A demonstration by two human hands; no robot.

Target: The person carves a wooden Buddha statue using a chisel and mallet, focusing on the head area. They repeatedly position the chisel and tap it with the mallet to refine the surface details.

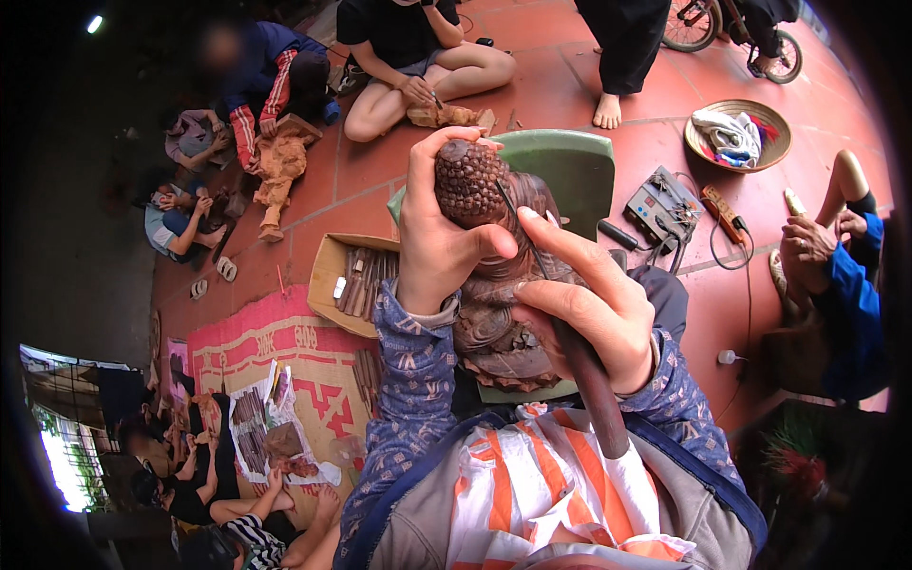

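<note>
Right hand, two fingers outstretched, grips dark-handled carving tool, tip at knobbed head of carved wooden figure; left hand cups head's left side. Figure between hands, over green chair. Presumably dense, rigid, chip-prone; best held round body.

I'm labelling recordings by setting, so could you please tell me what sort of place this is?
It looks like a carving workshop, probably for wood, judging by a dark brown, knobbly-headed carved figure, an orange-brown carved figure, and a tan open box of slim brown tools.
</note>
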